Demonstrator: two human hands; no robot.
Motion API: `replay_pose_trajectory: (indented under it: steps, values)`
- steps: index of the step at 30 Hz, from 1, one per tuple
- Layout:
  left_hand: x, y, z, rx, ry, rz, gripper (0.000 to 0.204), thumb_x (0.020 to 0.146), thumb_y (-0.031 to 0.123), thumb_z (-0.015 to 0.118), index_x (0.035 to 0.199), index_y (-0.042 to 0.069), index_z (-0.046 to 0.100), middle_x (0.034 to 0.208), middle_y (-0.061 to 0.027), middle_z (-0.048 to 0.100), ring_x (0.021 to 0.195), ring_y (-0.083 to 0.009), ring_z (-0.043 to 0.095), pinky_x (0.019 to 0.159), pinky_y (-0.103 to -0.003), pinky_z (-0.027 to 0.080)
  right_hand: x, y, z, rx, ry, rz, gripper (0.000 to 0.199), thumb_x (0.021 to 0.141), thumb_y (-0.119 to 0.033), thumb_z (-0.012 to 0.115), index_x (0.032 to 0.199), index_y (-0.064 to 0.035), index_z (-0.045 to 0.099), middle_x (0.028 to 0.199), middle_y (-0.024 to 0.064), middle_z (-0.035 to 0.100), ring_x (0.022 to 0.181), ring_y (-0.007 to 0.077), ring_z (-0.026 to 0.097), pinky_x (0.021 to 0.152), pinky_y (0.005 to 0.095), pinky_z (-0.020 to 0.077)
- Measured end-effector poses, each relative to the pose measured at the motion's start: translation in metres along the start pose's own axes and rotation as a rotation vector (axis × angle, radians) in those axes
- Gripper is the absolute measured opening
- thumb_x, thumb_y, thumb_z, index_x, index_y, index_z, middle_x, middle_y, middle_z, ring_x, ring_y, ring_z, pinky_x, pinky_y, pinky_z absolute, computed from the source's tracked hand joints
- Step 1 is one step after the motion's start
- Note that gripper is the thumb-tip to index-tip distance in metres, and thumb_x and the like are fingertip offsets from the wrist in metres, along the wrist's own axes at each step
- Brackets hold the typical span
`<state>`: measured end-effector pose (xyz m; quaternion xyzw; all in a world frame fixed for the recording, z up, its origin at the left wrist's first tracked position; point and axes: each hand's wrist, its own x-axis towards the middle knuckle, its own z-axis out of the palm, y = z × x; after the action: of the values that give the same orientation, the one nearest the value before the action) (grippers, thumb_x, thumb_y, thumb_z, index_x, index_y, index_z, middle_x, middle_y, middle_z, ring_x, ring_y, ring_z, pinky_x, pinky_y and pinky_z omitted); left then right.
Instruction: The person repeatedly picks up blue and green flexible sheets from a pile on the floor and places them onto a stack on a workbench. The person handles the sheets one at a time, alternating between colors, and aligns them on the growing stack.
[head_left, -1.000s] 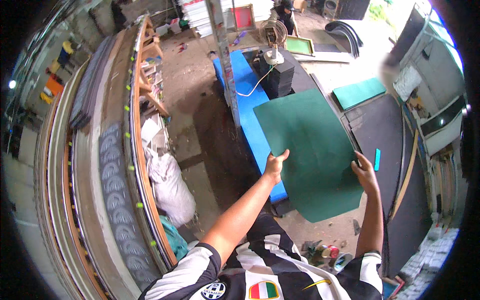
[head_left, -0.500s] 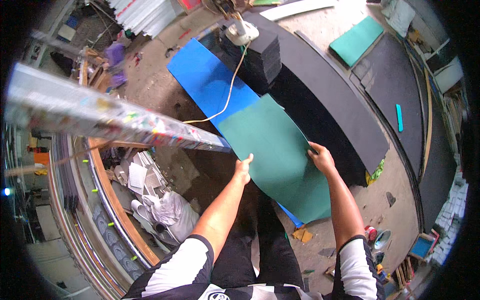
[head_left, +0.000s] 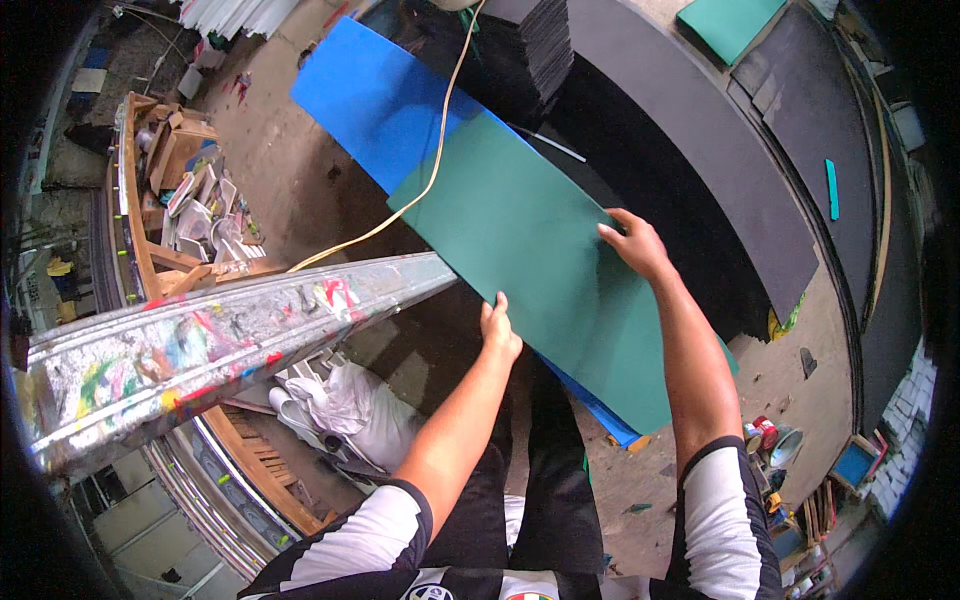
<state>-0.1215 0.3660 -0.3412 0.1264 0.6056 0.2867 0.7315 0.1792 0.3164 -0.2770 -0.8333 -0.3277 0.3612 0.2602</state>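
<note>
A long green foam-like sheet (head_left: 510,215) lies over a blue sheet (head_left: 375,90), whose far end sticks out at the upper left and whose near corner peeks out below. At the green sheet's near-left edge is my left hand (head_left: 500,332), closed on that edge with the thumb pointing up. Farther right, my right hand (head_left: 637,243) pinches the opposite long edge. The fingers under the sheet are hidden. A thin pale cord (head_left: 440,150) hangs across the view, passing in front of both sheets.
A paint-stained metal beam (head_left: 230,335) reaches in from the left, ending beside the green sheet. Beyond lie a stack of black sheets (head_left: 545,50) and a wide black sheet (head_left: 690,130). White bags (head_left: 350,400) sit on the left, and a smaller green sheet (head_left: 735,25) lies at the far right.
The green sheet was bowed and now lies flatter along the blue one. Both hands still hold its edges. My view has shifted, and the beam sits lower in it.
</note>
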Motion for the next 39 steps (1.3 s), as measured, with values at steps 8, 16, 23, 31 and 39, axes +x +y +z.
replay_pose_trajectory:
  steps: [8,16,23,31,39]
  values:
    - [0.06,0.049,-0.017,-0.041,-0.008,0.011,0.052,0.101,0.035,0.064,0.14,0.004,0.05,0.142,-0.0118,0.054,0.13,-0.0281,0.052,0.11,-0.049,0.042,-0.13,0.173,0.001,0.249,-0.009,0.243,0.049,0.09,-0.026,0.074,0.131,-0.0016,0.064,0.124,0.0172,0.071,0.116,0.027,0.067,0.102,0.0394,0.0487]
    - [-0.027,-0.019,-0.022,0.198,0.107,-0.191,0.072,0.096,0.05,0.066,0.148,0.007,0.041,0.152,-0.0086,0.046,0.14,-0.0265,0.042,0.114,-0.047,0.037,-0.086,0.072,0.01,0.053,-0.005,0.217,0.042,0.088,-0.028,0.074,0.124,-0.0056,0.07,0.123,0.0173,0.071,0.118,0.0323,0.066,0.101,0.0413,0.0495]
    - [0.037,0.035,0.025,0.225,0.264,0.127,0.054,0.104,0.037,0.059,0.145,0.004,0.045,0.148,-0.0136,0.049,0.136,-0.0279,0.046,0.113,-0.046,0.038,-0.054,0.033,-0.02,0.153,0.038,0.062,0.046,0.089,-0.03,0.074,0.13,-0.0095,0.066,0.124,0.0161,0.07,0.121,0.0317,0.065,0.102,0.0426,0.0488]
    - [0.075,0.104,0.061,0.119,0.46,0.118,0.077,0.102,0.036,0.062,0.158,0.002,0.022,0.161,-0.0198,0.032,0.143,-0.0325,0.041,0.114,-0.049,0.038,-0.141,0.127,-0.047,0.138,0.024,0.132,0.047,0.087,-0.028,0.076,0.129,-0.0096,0.065,0.122,0.0128,0.071,0.116,0.0285,0.067,0.1,0.0398,0.0492]
    - [0.033,0.033,0.008,0.383,0.128,-0.071,0.062,0.101,0.056,0.055,0.142,0.012,0.041,0.148,-0.0118,0.047,0.13,-0.0298,0.051,0.096,-0.056,0.045,-0.122,0.103,-0.021,0.267,0.102,0.079,0.033,0.089,-0.013,0.072,0.122,-0.0103,0.072,0.113,0.0106,0.075,0.11,0.022,0.07,0.097,0.0337,0.0495]
